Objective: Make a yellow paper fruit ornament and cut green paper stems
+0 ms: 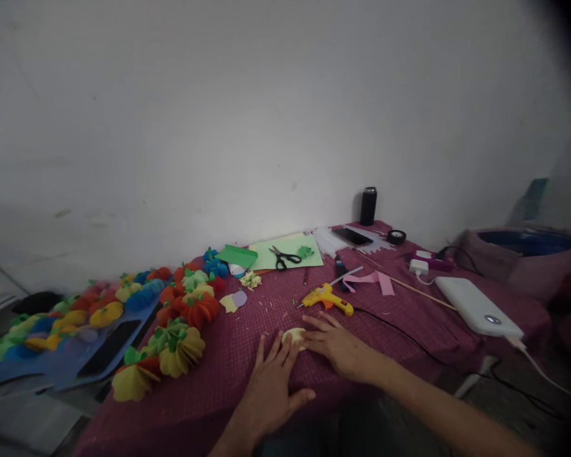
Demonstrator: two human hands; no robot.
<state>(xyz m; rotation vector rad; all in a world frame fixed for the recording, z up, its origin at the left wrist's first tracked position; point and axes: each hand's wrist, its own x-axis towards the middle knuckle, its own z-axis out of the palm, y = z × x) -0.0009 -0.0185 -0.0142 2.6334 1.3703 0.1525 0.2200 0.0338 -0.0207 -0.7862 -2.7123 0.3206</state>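
Observation:
A small pale-yellow paper piece [292, 334] lies flat on the table close to its front edge. My left hand [272, 384] is laid flat with fingers spread, its fingertips on the near left side of the piece. From the right, my right hand [339, 346] reaches over it with fingers stretched out, touching its right side and hiding part of it. Just beyond my right hand lies a yellow glue gun [327, 297], its nozzle pointing left. Yellow and lilac paper cutouts [234, 301] rest to the left of it.
Several colourful paper pumpkins [183, 349] crowd the table's left side. Black scissors [285, 257] lie on pale green sheets [261, 254] at the back. A pink ribbon [371, 279], a thin stick [423, 292], a white power bank [478, 304] and a black can [368, 206] are rightward.

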